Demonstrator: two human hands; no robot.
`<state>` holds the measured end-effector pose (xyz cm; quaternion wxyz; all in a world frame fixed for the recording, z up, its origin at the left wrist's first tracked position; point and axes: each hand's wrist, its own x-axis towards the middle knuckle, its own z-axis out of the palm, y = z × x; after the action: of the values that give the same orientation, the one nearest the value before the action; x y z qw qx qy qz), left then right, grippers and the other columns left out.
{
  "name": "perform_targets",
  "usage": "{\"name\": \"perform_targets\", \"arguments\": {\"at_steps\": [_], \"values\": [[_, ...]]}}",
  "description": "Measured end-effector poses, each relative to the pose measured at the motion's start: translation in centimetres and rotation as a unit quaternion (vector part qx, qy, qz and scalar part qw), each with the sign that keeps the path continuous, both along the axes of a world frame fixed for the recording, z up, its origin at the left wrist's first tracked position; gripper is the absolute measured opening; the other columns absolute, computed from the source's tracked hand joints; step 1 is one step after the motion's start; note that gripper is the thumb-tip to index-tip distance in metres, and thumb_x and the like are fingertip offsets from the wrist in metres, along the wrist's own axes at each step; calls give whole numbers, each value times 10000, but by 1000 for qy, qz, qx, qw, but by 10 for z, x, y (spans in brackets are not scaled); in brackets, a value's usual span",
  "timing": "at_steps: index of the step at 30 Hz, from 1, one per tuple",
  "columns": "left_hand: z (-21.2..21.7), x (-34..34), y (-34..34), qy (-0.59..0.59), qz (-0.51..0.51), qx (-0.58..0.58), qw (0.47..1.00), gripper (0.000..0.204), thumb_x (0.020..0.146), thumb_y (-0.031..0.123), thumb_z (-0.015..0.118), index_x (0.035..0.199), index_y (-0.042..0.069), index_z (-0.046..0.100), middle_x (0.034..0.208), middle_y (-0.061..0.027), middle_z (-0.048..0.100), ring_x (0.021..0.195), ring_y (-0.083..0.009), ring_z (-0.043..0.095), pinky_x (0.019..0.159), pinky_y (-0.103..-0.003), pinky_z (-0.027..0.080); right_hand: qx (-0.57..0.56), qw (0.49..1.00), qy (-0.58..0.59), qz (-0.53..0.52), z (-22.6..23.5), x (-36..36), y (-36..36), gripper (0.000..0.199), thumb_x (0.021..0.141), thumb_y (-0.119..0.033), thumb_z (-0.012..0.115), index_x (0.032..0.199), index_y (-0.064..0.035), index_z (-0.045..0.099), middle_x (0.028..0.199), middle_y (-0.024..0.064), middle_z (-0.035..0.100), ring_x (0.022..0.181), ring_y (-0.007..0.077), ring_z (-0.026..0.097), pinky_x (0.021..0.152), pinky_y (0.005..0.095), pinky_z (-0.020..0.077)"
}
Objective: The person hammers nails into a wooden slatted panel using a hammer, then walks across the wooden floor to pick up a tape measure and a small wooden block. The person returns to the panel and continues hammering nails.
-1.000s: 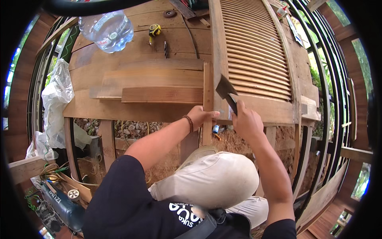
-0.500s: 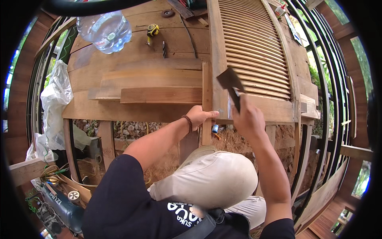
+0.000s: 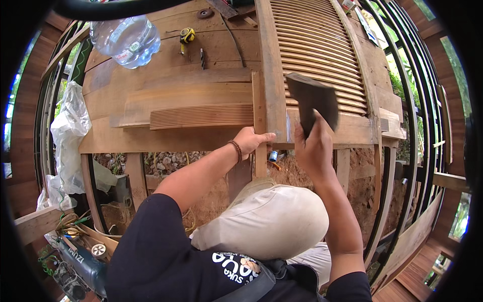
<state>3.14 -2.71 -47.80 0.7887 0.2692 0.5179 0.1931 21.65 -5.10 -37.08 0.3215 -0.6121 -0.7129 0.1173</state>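
My right hand [image 3: 316, 146] is closed round the handle of a dark, broad-headed hatchet [image 3: 322, 98], raised over the lower end of a louvered wooden shutter [image 3: 275, 85]. My left hand [image 3: 251, 141] grips a narrow wooden strip [image 3: 258, 110] standing along the shutter's left side. Its thumb reaches across the strip to the shutter's lower left corner; the other fingers are partly hidden. Just left of the strip lies a stack of thin grooved slats [image 3: 201, 117], in front of a flat board [image 3: 191, 95].
A large clear water bottle [image 3: 128, 43], a yellow tape measure [image 3: 186, 35] and a drill bit [image 3: 203, 59] are on the wooden bench [image 3: 105, 138]. Below its edge sits a small blue-and-white container [image 3: 273, 156]. Plastic sheeting [image 3: 70, 121] hangs at left, above a dark air compressor [image 3: 83, 261].
The hatchet has swung up and to the right, its head turning to show a broader side. My left hand keeps its grip on the strip. The view has shifted slightly.
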Motion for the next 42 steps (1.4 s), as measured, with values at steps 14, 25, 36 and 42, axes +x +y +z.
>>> {"name": "perform_targets", "arguments": {"at_steps": [14, 25, 36, 42], "values": [[-14, -9, -19, -116, 74, -38, 990, 389, 974, 280, 666, 1250, 12, 608, 1133, -109, 697, 1064, -211, 684, 893, -376, 571, -254, 963, 0, -91, -31, 43, -64, 413, 937, -237, 653, 1217, 21, 492, 935, 290, 687, 876, 461, 676, 744, 487, 524], [-5, -8, -13, -132, 75, -46, 987, 380, 1037, 286, 514, 1295, 11, 566, 1210, -139, 673, 1099, -255, 676, 973, -410, 538, -184, 882, 266, -343, -92, 94, -135, 366, 920, -188, 696, 1141, 65, 552, 882, 191, 696, 799, 313, 688, 737, 407, 523], [25, -30, 30, 175, -165, 66, 968, 327, 1000, 321, 587, 1122, 27, 660, 1053, -134, 713, 906, -243, 698, 803, -395, 561, -108, 750, 278, -590, -203, 134, -192, 284, 910, -223, 684, 941, 40, 580, 787, 160, 645, 743, 324, 672, 705, 432, 521], [79, 9, 87, 400, -140, 513, 747, 272, 949, 265, 645, 986, 0, 697, 841, -137, 730, 758, -223, 710, 687, -372, 549, -67, 626, 417, -656, -228, 177, -239, 268, 919, -181, 655, 984, 62, 565, 712, 144, 638, 541, 258, 657, 486, 384, 533]]}}
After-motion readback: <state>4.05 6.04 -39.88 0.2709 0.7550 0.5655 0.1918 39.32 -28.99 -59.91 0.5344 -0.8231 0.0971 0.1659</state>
